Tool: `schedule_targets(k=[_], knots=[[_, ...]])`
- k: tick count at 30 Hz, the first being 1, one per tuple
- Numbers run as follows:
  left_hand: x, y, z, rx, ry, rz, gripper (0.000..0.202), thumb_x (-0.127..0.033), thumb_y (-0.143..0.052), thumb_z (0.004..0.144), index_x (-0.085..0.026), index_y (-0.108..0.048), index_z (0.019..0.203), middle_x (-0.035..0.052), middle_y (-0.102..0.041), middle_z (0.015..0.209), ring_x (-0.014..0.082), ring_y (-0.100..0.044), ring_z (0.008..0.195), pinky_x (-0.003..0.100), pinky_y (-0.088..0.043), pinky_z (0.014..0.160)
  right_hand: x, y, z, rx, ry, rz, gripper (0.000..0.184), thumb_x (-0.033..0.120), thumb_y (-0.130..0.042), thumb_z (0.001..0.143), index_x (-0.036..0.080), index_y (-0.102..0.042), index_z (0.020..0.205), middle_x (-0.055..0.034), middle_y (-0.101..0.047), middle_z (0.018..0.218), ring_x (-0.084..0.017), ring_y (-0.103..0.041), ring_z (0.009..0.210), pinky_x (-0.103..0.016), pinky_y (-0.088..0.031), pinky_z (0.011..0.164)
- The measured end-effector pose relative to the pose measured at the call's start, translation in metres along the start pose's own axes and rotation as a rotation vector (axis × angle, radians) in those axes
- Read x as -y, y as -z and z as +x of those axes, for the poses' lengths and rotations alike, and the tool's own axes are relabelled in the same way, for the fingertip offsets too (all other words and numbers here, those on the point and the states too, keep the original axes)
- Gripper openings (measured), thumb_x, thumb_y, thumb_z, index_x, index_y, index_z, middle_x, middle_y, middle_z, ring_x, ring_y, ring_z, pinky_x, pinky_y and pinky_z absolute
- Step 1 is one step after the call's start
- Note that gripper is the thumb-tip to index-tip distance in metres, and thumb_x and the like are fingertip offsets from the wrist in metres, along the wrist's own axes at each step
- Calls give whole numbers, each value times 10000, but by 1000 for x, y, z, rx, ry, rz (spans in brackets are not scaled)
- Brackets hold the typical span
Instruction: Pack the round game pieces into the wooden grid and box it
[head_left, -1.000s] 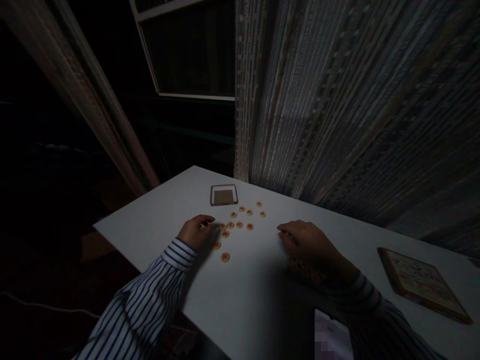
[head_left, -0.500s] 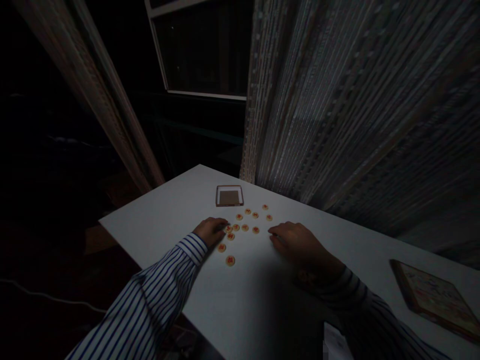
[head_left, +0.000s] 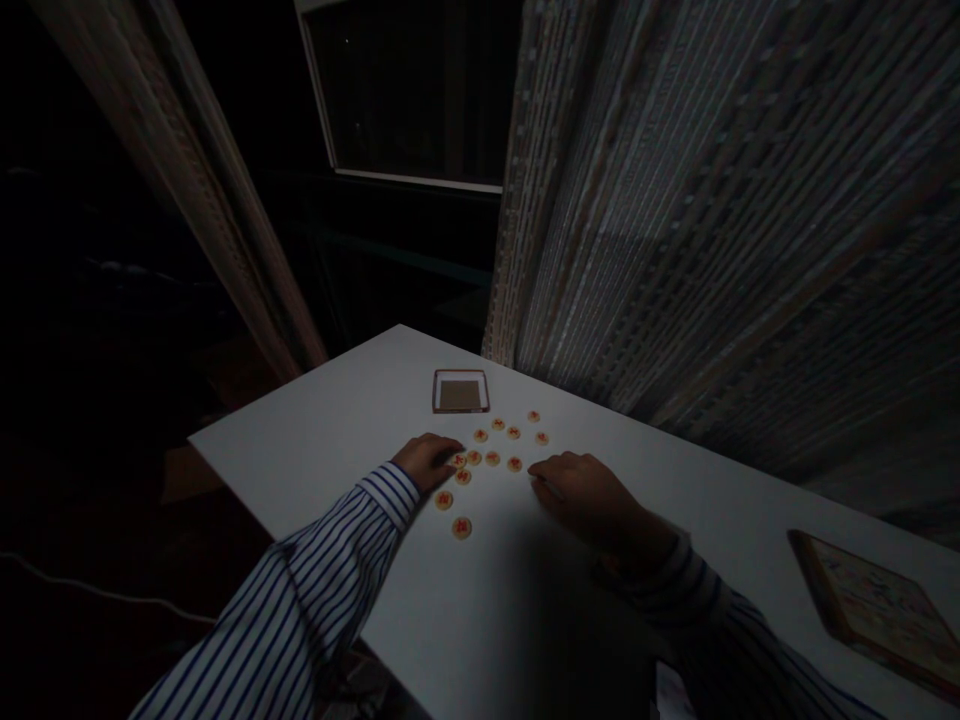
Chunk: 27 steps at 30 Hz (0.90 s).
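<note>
Left hand (head_left: 429, 460), its sleeve (head_left: 315, 560) blue-and-white striped cloth, curls, thumb and finger narrowly apart around a round pale-yellow piece with a red mark (head_left: 459, 461); whether it grips, I cannot tell; right hand (head_left: 581, 492) is curled too, fingertips just beside another such piece (head_left: 514, 464), its hold too dark to tell; the step looks like fingertip handling of the loose pieces between the hands; a grip here would call for a light, low pinch that spares neighbours; the white table (head_left: 292, 425)'s edge runs beneath the left forearm; a shallow brown-rimmed rectangular tray (head_left: 460, 411) limits reach beyond the left hand; most sideways room lies right of the right hand, up to a flat brown-edged box (head_left: 877, 605).
</note>
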<state>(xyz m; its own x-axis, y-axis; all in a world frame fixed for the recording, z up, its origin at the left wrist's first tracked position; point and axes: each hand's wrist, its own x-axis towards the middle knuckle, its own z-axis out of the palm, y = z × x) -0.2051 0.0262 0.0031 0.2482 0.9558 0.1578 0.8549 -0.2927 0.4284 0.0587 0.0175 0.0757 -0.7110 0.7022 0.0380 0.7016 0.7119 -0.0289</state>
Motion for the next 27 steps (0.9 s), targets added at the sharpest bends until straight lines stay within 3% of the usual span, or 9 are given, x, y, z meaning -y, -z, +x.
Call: schedule_targets(k=[11, 27], knots=[[0, -3, 3, -39, -17, -72, 301, -236, -571, 676, -215, -663, 962, 64, -689, 928, 202, -608, 878, 309, -459, 811, -2, -1, -1, 10, -5, -28, 284, 255, -387, 856, 190, -605, 1027, -84, -659, 967, -198, -583, 871, -313, -382, 731], [-12, 15, -3, -163, -44, -117, 281, -244, -551, 711, -173, -641, 967, 92, -660, 955, 211, -598, 914, 336, -457, 843, 1, 3, -4, 14, -4, -25, 303, 255, -360, 862, 181, -598, 1034, -75, -655, 972, -199, -571, 886, -315, -385, 749]])
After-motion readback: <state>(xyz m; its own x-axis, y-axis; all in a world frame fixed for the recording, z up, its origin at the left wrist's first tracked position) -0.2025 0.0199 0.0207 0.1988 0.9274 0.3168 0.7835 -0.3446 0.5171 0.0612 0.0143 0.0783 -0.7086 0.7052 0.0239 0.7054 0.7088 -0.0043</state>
